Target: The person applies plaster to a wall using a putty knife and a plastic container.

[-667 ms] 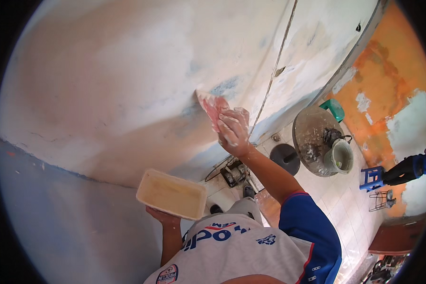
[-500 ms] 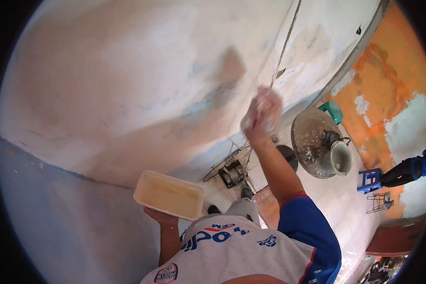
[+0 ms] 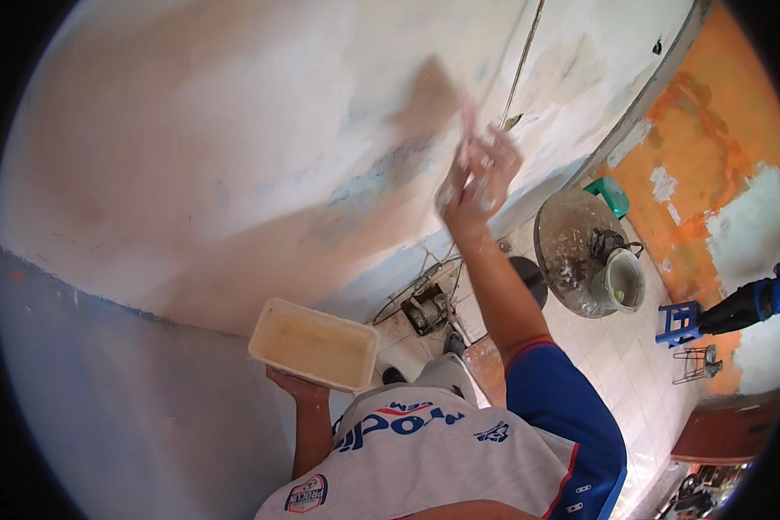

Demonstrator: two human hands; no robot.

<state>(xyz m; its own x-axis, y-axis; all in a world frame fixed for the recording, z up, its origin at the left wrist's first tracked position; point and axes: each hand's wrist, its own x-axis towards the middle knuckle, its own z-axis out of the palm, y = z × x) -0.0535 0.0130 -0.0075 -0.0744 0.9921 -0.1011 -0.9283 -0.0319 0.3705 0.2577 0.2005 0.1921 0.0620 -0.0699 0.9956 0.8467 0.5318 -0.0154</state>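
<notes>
My left hand [image 3: 296, 385] supports a cream-coloured rectangular tray [image 3: 316, 345] from beneath, at my left side beside the wall. Pale residue coats the inside of this shallow container. In front of a patchy plastered wall [image 3: 260, 130], my right hand [image 3: 481, 178] is raised at the end of an outstretched arm. Motion blurs it, but its fingers look apart and I make out nothing in them. White smears mark its skin. The wall nearby shows damp-looking darker patches and bluish spots, with a thin cable running down it.
To the right stands a round, splattered table [image 3: 572, 251] with a grey bucket [image 3: 620, 282] and a dark bag on it. Behind it is a green stool [image 3: 609, 198]. A motor-like machine [image 3: 426, 310] sits on the floor by the wall. Another person's leg [image 3: 737, 314] meets a blue stool [image 3: 680, 323].
My right hand has moved slightly up along the wall, and its fingers have spread from a closed shape. The tray has shifted a little, still in my left hand.
</notes>
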